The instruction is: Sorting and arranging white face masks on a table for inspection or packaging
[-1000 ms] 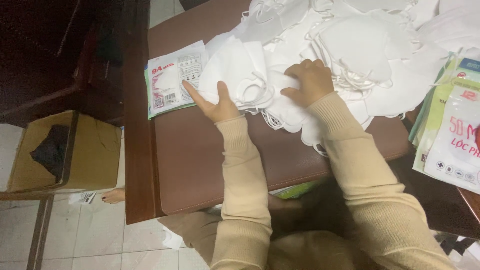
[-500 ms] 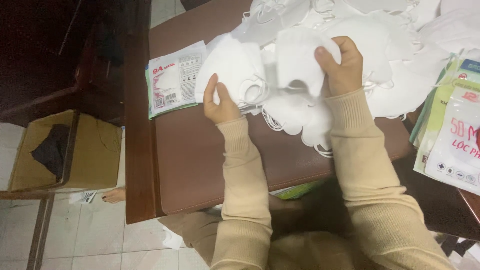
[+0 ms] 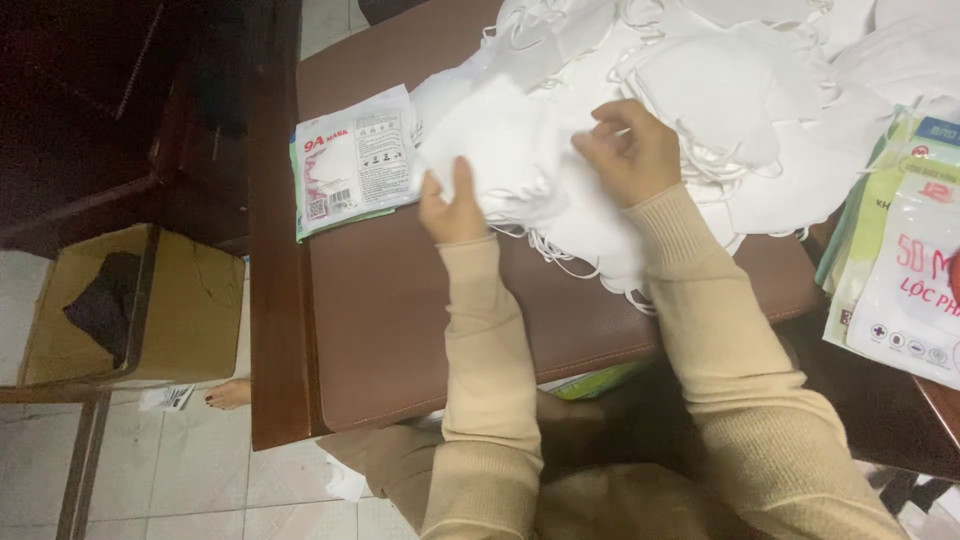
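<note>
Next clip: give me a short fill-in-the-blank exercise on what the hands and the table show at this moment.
1. Both hands, the left hand and the right hand, hold a white ____ between them.
2. The flat printed packet lies to the ____ of the left hand.
3. The pile of masks rests on a ____ table.
4. On the floor beside the table stands a cardboard ____.

Missing words: mask; left; brown; box

Flat white-green mask packet (image 3: 352,160) on table's left; stacked white-green pouches (image 3: 905,260) at right edge.
</note>
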